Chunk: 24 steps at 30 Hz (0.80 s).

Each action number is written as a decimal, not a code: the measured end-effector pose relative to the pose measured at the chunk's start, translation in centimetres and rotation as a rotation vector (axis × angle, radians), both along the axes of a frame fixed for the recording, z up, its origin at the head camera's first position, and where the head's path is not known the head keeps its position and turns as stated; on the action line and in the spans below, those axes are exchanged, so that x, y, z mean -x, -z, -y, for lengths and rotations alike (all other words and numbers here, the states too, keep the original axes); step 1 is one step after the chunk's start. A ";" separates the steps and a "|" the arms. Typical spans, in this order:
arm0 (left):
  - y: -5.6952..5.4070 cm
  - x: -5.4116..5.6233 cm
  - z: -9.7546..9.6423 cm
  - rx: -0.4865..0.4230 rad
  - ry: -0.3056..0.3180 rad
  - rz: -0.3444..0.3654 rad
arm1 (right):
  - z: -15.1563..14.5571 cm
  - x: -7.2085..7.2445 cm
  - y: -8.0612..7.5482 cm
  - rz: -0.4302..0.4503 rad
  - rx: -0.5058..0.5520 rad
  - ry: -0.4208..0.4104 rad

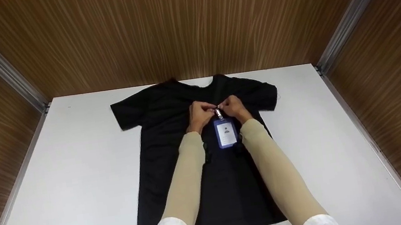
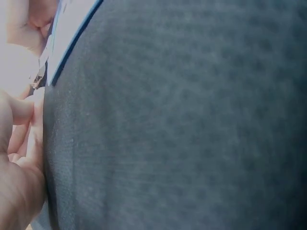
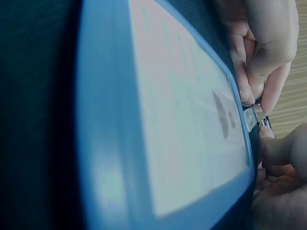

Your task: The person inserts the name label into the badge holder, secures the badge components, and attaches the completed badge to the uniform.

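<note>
Badge holder (image 1: 226, 133): blue-rimmed clear sleeve with a white ID card inside, small grey portrait icon near the top, faint text lines below. It lies face up on the chest of a black T-shirt (image 1: 176, 163), just below the collar, between our forearms. A small silver metal clip (image 1: 218, 112) sits at its top end. Our left hand (image 1: 201, 113) and right hand (image 1: 234, 107) meet at that clip, each grip pinching there with curled fingertips; whether fabric is caught too we cannot tell. In the right wrist view the holder (image 3: 168, 120) fills the picture, clip (image 3: 254, 116) at its edge. Shirt lies flat, sleeves spread, on the white bench (image 1: 78, 192). Wood-grain walls (image 1: 188, 24) on three sides.
</note>
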<state>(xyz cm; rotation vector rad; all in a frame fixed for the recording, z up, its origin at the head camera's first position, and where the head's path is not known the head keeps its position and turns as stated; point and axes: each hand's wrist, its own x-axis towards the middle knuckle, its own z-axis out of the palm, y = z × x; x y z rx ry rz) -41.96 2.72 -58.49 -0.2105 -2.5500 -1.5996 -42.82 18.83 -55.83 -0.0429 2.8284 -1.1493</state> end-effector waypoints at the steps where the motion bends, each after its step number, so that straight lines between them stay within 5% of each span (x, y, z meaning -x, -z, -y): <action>1: 0.0 0.0 0.0 -0.002 0.000 0.000 | 0.0 0.0 0.1 0.005 0.006 -0.001; 10: 0.4 0.2 -0.2 -0.008 0.004 0.048 | -0.9 1.0 1.2 -0.021 0.045 0.014; 24: -0.8 -0.1 1.0 -0.153 -0.003 0.122 | -0.1 -0.6 0.2 -0.056 -0.013 0.060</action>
